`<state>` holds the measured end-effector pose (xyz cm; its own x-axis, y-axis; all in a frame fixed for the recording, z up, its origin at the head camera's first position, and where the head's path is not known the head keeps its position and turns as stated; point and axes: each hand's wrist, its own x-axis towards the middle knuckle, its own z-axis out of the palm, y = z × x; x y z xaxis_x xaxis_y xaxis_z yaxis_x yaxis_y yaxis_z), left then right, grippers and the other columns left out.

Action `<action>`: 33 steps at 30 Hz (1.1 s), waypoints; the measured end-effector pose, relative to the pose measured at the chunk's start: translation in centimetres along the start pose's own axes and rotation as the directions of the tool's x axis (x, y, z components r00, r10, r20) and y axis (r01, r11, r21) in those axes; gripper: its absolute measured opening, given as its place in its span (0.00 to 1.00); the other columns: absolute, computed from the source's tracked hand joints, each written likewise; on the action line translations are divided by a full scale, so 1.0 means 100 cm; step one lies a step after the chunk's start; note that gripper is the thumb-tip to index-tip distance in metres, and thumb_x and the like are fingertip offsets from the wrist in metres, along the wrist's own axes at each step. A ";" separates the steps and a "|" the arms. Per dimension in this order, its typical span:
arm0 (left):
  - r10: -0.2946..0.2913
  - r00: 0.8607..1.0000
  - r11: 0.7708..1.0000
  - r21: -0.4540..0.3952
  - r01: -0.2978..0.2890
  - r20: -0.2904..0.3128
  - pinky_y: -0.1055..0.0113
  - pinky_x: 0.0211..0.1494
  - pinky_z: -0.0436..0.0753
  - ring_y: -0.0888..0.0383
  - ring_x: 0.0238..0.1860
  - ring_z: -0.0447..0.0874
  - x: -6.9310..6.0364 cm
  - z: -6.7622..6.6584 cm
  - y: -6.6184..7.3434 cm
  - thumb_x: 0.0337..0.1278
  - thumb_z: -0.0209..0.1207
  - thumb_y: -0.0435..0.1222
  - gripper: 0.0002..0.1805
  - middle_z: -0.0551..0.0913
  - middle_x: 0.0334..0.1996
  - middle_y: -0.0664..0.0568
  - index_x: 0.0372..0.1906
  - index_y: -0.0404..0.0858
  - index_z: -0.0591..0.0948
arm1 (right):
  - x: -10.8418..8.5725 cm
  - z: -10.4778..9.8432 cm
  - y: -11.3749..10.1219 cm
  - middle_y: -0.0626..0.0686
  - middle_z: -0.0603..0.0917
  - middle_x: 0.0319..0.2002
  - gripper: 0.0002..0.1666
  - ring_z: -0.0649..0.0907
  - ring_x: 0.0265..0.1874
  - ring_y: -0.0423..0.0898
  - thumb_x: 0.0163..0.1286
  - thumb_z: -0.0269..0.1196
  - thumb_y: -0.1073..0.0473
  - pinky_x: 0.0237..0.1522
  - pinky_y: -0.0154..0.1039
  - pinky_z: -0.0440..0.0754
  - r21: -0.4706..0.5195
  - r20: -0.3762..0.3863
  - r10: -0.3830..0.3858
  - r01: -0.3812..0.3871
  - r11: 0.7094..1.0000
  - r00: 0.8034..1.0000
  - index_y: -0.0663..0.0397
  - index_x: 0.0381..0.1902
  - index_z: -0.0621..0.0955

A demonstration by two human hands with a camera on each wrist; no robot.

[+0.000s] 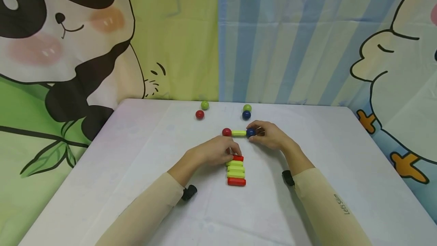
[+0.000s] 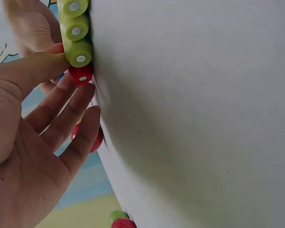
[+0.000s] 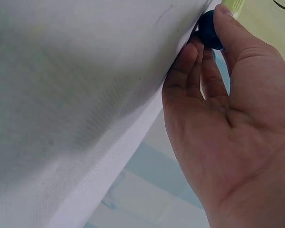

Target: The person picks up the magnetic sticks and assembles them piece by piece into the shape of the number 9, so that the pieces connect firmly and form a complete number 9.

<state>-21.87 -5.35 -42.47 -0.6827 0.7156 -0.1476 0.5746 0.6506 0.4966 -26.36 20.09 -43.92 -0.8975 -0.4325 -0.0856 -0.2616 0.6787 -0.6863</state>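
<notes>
My right hand [image 1: 271,136] pinches a blue ball [image 1: 250,132] between thumb and fingers; a yellow-green stick [image 1: 238,133] joins that ball to a red ball [image 1: 227,132] on its left. In the right wrist view the thumb lies over the blue ball [image 3: 209,30]. My left hand [image 1: 215,151] pinches the red stick [image 1: 238,158] at the far end of a row of sticks. Behind it in that row lie several yellow-green sticks [image 1: 235,169] and a red one [image 1: 236,182] nearest me. The left wrist view shows the thumb and fingers at the red stick's end [image 2: 80,75].
Farther back on the white table [image 1: 153,143] are a green ball [image 1: 205,105] near a red ball [image 1: 199,114], and to their right a green ball [image 1: 247,107] beside a blue one [image 1: 246,115]. Patterned cloth hangs behind the table.
</notes>
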 end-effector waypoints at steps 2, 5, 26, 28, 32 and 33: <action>-0.009 1.000 1.000 0.008 0.009 0.017 0.66 0.55 0.80 0.61 0.47 0.78 0.001 -0.001 0.002 0.67 0.61 0.32 0.15 0.81 0.45 0.59 0.53 0.51 0.87 | 0.000 0.000 -0.001 0.57 0.83 0.56 0.23 0.81 0.58 0.58 0.71 0.69 0.57 0.65 0.58 0.76 0.002 0.000 0.000 0.000 1.000 1.000 0.49 0.62 0.80; -0.027 0.999 0.999 0.026 0.027 0.032 0.66 0.56 0.80 0.60 0.47 0.78 0.002 -0.001 0.003 0.66 0.64 0.32 0.16 0.81 0.47 0.58 0.55 0.50 0.86 | 0.000 0.000 -0.002 0.57 0.83 0.57 0.23 0.80 0.58 0.58 0.71 0.68 0.57 0.65 0.58 0.75 0.002 0.001 0.004 -0.004 1.000 1.000 0.49 0.63 0.79; -0.073 0.989 0.997 -0.038 0.069 -0.127 0.65 0.50 0.80 0.61 0.42 0.81 -0.011 -0.001 -0.009 0.72 0.58 0.39 0.14 0.85 0.41 0.59 0.58 0.54 0.82 | 0.001 0.000 -0.002 0.55 0.83 0.54 0.23 0.81 0.55 0.55 0.71 0.69 0.56 0.63 0.56 0.77 -0.020 -0.010 0.008 -0.008 1.000 1.000 0.48 0.62 0.79; -0.083 0.987 0.996 -0.038 0.079 -0.136 0.65 0.49 0.80 0.61 0.41 0.80 -0.012 -0.001 -0.010 0.72 0.58 0.39 0.13 0.85 0.41 0.59 0.57 0.54 0.82 | 0.000 0.001 0.000 0.54 0.83 0.54 0.23 0.81 0.55 0.55 0.71 0.69 0.56 0.64 0.56 0.77 -0.015 -0.011 0.005 -0.006 1.000 1.000 0.48 0.62 0.79; -0.099 0.983 0.995 -0.047 0.092 -0.157 0.64 0.49 0.81 0.60 0.41 0.81 -0.013 -0.001 -0.013 0.71 0.58 0.38 0.14 0.86 0.43 0.55 0.57 0.52 0.81 | 0.000 0.002 0.003 0.55 0.83 0.55 0.23 0.81 0.57 0.56 0.72 0.68 0.56 0.64 0.57 0.76 -0.008 -0.011 0.003 -0.003 1.000 1.000 0.49 0.63 0.79; -0.107 0.981 0.993 -0.058 0.099 -0.162 0.64 0.49 0.81 0.59 0.42 0.81 -0.014 -0.001 -0.014 0.71 0.58 0.37 0.14 0.86 0.44 0.55 0.58 0.51 0.80 | 0.000 0.002 0.004 0.55 0.83 0.55 0.23 0.81 0.57 0.56 0.72 0.68 0.56 0.64 0.57 0.76 -0.007 -0.010 0.002 -0.002 1.000 1.000 0.49 0.63 0.79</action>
<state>-21.77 -7.25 -42.89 -0.8045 0.5910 -0.0595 0.4770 0.7024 0.5283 -26.41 20.23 -44.30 -0.9018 -0.4249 -0.0796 -0.2622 0.6839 -0.6808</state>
